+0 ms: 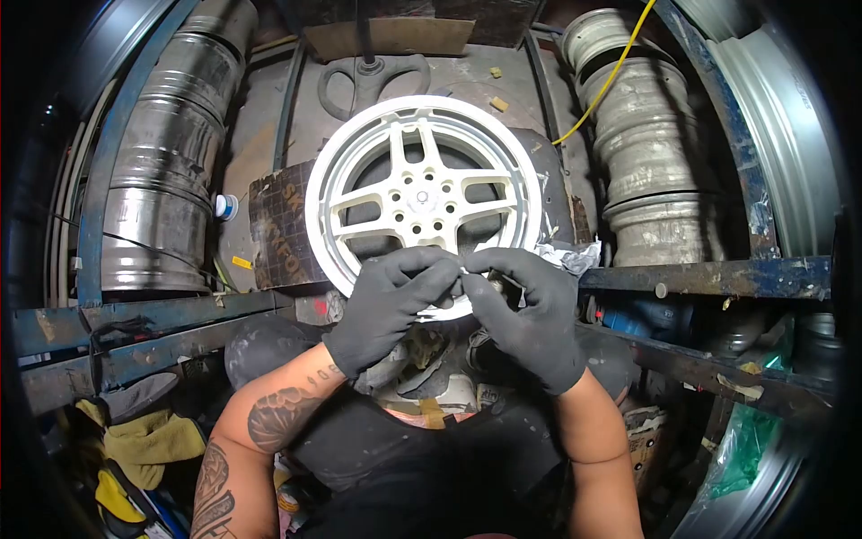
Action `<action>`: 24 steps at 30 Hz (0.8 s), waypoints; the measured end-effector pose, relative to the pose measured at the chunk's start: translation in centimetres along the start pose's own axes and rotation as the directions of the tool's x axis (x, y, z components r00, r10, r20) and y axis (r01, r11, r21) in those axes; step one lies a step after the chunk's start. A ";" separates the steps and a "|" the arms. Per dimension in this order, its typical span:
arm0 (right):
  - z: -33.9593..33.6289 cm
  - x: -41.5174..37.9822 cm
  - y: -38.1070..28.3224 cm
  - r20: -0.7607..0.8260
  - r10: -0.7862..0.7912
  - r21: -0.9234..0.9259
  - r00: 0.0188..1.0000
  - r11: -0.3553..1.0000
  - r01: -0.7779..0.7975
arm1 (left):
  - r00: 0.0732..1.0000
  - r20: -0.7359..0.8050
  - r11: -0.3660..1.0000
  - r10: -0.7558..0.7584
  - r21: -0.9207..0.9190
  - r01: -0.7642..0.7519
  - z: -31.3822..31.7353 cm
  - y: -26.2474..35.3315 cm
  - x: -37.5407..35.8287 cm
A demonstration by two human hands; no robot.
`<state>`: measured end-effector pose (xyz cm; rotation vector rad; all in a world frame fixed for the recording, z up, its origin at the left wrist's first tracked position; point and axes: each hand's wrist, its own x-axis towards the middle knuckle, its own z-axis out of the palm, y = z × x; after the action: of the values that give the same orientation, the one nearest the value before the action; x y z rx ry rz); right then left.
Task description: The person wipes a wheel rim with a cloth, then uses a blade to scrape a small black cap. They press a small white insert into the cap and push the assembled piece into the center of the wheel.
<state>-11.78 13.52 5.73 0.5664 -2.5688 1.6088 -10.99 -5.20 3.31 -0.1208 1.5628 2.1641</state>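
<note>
A white alloy wheel rim with split spokes lies face up in front of me. Dark grey gloves cover both hands, which meet over the rim's near edge. My left hand is closed, its thumb and fingers pinched together. Close against it, my right hand also pinches, with its index finger and thumb toward the left fingertips. A tiny pale bit shows between the fingertips, too small to name. The hands hide part of the rim's near side.
Stacked metal rims stand at left and right behind blue steel frames. Crumpled foil-like material lies right of the white rim. A yellow cable hangs at upper right. A small white container stands left.
</note>
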 end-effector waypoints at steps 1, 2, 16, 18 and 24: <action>-0.2 0.0 -0.1 0.007 -0.024 -0.059 1.000 0.998 0.025 | 1.000 0.015 0.999 -0.009 0.047 0.008 0.0 -0.4 0.1; -0.5 0.0 -0.5 0.016 -0.048 -0.117 0.999 0.992 0.050 | 0.999 0.028 0.996 -0.019 0.093 0.017 0.2 -0.8 0.1; -12.5 1.1 5.2 -0.330 0.446 -0.650 0.832 0.532 -0.543 | 0.817 0.575 0.606 -0.036 0.663 -0.440 1.3 -5.6 -1.3; -11.6 0.8 5.7 -0.327 0.351 -0.576 0.877 0.662 -0.479 | 0.821 0.571 0.494 -0.016 0.719 -0.490 1.3 -5.3 -1.3; -10.4 1.0 6.5 -0.284 0.319 -0.700 0.904 0.576 -0.423 | 0.806 0.592 0.329 -0.010 0.763 -0.556 0.6 -6.0 -0.9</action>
<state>-16.38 24.97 5.09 -0.1739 -3.0185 0.4211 -7.59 -3.49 -1.42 1.1025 2.2864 0.9673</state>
